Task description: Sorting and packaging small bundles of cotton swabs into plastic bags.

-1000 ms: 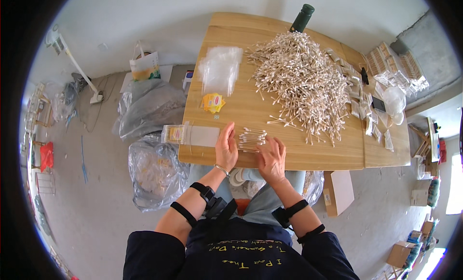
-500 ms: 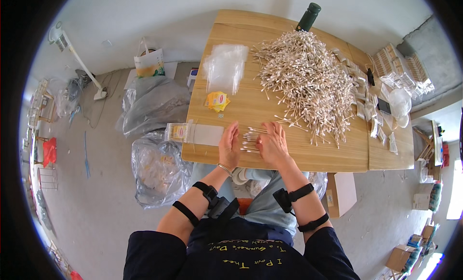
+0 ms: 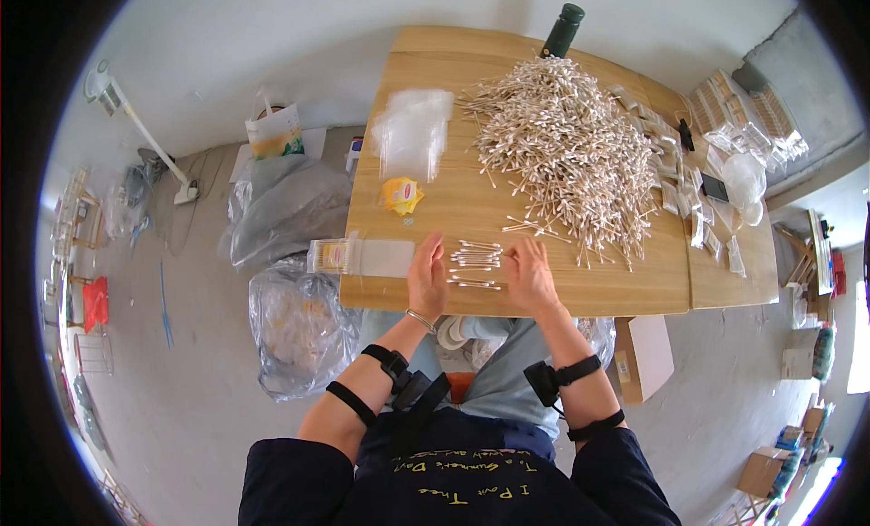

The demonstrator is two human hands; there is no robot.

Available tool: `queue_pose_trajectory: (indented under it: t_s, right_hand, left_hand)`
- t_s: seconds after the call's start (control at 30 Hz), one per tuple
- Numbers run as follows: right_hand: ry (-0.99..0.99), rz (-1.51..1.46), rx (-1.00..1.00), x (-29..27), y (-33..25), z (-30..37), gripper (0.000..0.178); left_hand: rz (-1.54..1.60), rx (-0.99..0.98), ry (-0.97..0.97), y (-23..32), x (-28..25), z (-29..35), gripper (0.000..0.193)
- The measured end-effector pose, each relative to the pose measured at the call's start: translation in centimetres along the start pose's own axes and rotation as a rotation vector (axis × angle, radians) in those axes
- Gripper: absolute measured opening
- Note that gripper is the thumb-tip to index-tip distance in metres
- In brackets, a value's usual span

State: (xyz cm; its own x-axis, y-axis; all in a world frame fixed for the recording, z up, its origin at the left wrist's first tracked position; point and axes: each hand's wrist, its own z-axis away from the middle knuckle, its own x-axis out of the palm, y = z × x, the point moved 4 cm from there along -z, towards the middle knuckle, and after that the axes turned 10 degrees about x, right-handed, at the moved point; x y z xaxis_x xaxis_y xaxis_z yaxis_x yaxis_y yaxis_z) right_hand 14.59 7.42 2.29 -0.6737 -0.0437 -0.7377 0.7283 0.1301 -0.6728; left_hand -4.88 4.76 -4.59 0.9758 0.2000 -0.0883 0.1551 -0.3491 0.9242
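Observation:
A small row of cotton swabs (image 3: 476,255) lies side by side on the wooden table (image 3: 616,295) between my two hands. My left hand (image 3: 427,277) stands on its edge at the left ends of the swabs, fingers stretched out and holding nothing. At their right ends is my right hand (image 3: 532,272), its fingers loosely bent with nothing visible in them. Left of my left hand lies a pale flat card (image 3: 388,259), and beside it a clear pack of swabs (image 3: 332,256) with a yellow label. A large heap of loose swabs (image 3: 566,145) covers the table farther off.
Clear plastic bags (image 3: 412,132) and yellow label cards (image 3: 401,194) lie at the table's left. A dark green bottle (image 3: 563,31) stands behind the heap. Small filled packs (image 3: 671,198) are strewn at the right. Bulky plastic bags (image 3: 304,322) rest on the floor at left.
My right hand has drawn back to the right, off the swabs, leaving the row uncovered. My left hand has stayed nearly in place. The whole view has shifted slightly.

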Motion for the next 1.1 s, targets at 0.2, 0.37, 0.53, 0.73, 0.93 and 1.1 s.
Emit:
queue_pose_trajectory:
  t_s: [0.2, 0.37, 0.53, 0.73, 0.93, 1.1]
  right_hand:
    - [0.009, 0.165, 0.173, -6.5, 6.2, 7.6, 0.008]
    - [-0.106, 0.415, 0.377, -9.7, 10.4, 13.7, 0.008]
    - [0.097, 0.189, 0.295, -8.8, 8.7, 11.7, 0.012]
    - [0.271, -0.554, 0.202, 0.2, 4.4, 3.8, 0.029]
    - [0.324, -0.794, 0.184, 6.0, 0.1, 0.8, 0.04]
    - [0.317, -0.868, 0.164, 6.7, -1.2, 0.7, 0.039]
  left_hand:
    - [-0.262, 0.139, -0.228, 4.8, 1.3, -0.8, 0.068]
    - [-0.499, 0.149, -0.412, 5.0, 2.0, -1.0, 0.094]
    - [-0.473, 0.085, -0.414, 3.9, 3.0, -1.8, 0.099]
    - [-0.327, 0.111, -0.259, 3.1, 2.4, -2.0, 0.076]
    - [0.143, -0.058, -0.052, 1.0, 1.8, -1.5, 0.06]
    - [0.3, -0.107, -0.019, 0.6, 1.6, -1.4, 0.065]
